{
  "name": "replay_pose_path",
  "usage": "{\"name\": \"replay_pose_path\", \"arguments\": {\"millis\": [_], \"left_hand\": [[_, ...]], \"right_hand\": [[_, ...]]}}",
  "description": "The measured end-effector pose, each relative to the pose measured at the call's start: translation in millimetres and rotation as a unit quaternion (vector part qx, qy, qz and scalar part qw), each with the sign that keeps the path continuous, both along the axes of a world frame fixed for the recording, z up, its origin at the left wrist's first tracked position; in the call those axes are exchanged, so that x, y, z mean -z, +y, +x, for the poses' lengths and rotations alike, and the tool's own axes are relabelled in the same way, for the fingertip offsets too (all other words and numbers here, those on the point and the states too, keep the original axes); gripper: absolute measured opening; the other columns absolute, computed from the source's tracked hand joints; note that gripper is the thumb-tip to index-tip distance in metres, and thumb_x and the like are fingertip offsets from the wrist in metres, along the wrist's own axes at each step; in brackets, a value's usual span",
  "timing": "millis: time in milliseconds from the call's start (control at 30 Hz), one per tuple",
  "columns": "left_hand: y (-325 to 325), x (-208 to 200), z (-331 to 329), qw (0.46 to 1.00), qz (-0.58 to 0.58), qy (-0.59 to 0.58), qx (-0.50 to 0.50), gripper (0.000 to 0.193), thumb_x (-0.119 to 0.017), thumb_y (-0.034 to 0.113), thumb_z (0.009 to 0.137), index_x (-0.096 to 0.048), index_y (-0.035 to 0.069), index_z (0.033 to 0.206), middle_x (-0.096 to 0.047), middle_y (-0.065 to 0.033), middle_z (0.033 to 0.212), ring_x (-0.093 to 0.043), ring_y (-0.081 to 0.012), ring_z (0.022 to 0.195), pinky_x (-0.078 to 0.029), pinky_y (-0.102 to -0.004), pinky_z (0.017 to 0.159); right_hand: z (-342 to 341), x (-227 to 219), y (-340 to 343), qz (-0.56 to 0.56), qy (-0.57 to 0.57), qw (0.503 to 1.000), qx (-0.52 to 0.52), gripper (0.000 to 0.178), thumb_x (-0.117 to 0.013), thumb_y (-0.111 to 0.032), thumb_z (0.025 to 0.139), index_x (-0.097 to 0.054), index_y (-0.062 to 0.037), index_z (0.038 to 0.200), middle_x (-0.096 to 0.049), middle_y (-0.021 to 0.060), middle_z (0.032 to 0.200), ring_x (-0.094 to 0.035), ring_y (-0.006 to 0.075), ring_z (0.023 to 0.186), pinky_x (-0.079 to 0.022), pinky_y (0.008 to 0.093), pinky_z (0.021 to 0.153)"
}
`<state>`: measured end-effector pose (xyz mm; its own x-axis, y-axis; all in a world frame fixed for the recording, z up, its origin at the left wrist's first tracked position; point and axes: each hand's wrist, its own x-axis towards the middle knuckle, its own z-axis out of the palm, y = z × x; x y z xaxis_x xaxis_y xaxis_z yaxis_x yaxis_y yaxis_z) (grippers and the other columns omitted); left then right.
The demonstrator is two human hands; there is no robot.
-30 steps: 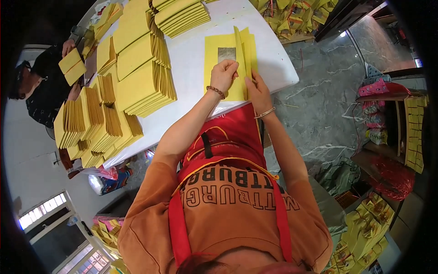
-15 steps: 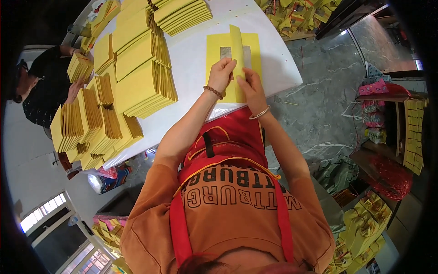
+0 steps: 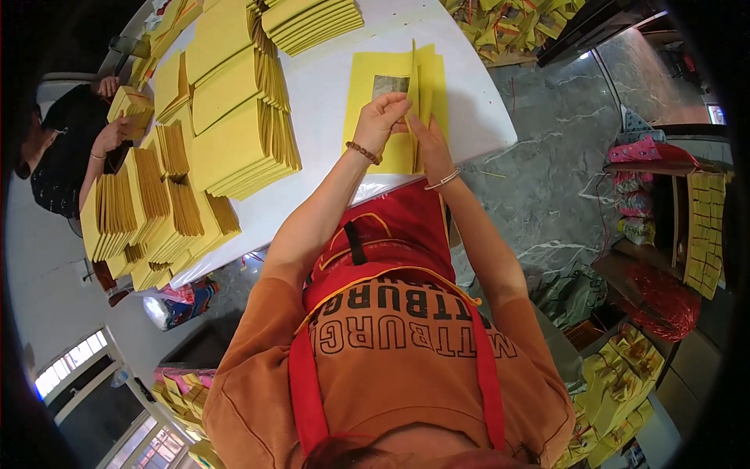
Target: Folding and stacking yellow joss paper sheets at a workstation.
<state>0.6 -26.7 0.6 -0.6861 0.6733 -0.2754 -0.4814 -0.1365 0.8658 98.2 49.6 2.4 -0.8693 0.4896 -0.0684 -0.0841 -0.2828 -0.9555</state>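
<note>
1. Since the earlier frame, the raised yellow sheet [image 3: 415, 66], which leaned broad face up, has come nearly on edge.
2. The yellow papers [image 3: 361, 109] lie on the white table [image 3: 320, 117] before the torso, near its closest edge, long axis running away from the wearer; one shows a grey patch [image 3: 391, 83].
3. The raised sheet stands between the hands; both are close, neither clearly nearer.
4. Left hand [image 3: 383, 119]: fingers bent inward, tips at the sheet's left side; pinch undetermined.
5. Right hand [image 3: 432, 147]: fingers pointing away along the sheet's right side; grip undetermined.
6. Folded yellow stacks [image 3: 226, 98] stand to the left.
</note>
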Motion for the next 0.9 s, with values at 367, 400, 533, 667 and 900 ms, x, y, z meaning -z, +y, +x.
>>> {"name": "replay_pose_path", "arguments": {"millis": [367, 400, 533, 667, 900], "left_hand": [[5.4, -7.5, -0.3, 0.997, -0.032, 0.054, 0.035, 0.046, -0.068, 0.017, 0.078, -0.048, -0.001, 0.115, -0.058, -0.005, 0.08, -0.058, -0.0106, 0.065, -0.049, -0.0228, 0.056], [7.4, -10.2, 0.7, 0.992, -0.058, 0.106, 0.047, 0.05, -0.07, 0.017, 0.076, -0.047, 0.0, 0.117, -0.057, -0.0053, 0.081, -0.057, -0.0103, 0.066, -0.049, -0.0228, 0.056], [8.9, -15.5, 0.6, 0.975, -0.094, 0.182, 0.087, 0.058, -0.074, 0.018, 0.072, -0.046, 0.001, 0.119, -0.057, -0.0059, 0.084, -0.057, -0.0098, 0.069, -0.049, -0.023, 0.057], [7.6, -6.5, -1.0, 0.973, -0.098, 0.188, 0.094, 0.056, -0.074, 0.017, 0.072, -0.047, 0.001, 0.118, -0.057, -0.0059, 0.084, -0.057, -0.0101, 0.07, -0.05, -0.0226, 0.058], [0.3, -3.7, 2.4, 0.991, -0.033, 0.118, 0.053, 0.04, -0.06, 0.009, 0.082, -0.047, 0.002, 0.119, -0.055, -0.0033, 0.081, -0.055, -0.0078, 0.067, -0.047, -0.0203, 0.055]], "right_hand": [[5.3, 8.1, -2.2, 0.024, 0.047, 0.996, -0.073, 0.067, -0.072, -0.016, 0.072, -0.034, -0.0008, 0.126, -0.046, 0.0082, 0.114, -0.046, 0.0161, 0.104, -0.038, 0.0289, 0.09], [5.9, 2.3, -2.3, 0.037, 0.062, 0.994, -0.088, 0.071, -0.071, -0.013, 0.072, -0.03, -0.0031, 0.129, -0.043, 0.0071, 0.118, -0.044, 0.016, 0.108, -0.038, 0.0288, 0.092], [7.5, -2.9, -1.5, 0.035, 0.087, 0.989, -0.112, 0.078, -0.071, -0.011, 0.071, -0.024, -0.0052, 0.134, -0.039, 0.0069, 0.125, -0.04, 0.0167, 0.115, -0.037, 0.0297, 0.095], [11.3, 0.1, -1.0, 0.059, 0.063, 0.991, -0.099, 0.078, -0.07, -0.012, 0.071, -0.024, -0.0051, 0.134, -0.039, 0.006, 0.123, -0.04, 0.0163, 0.114, -0.036, 0.03, 0.096], [13.4, 10.5, 1.1, 0.023, 0.04, 0.994, -0.102, 0.075, -0.069, -0.015, 0.074, -0.025, -0.0055, 0.133, -0.042, 0.0051, 0.119, -0.042, 0.015, 0.11, -0.036, 0.03, 0.094]]}}
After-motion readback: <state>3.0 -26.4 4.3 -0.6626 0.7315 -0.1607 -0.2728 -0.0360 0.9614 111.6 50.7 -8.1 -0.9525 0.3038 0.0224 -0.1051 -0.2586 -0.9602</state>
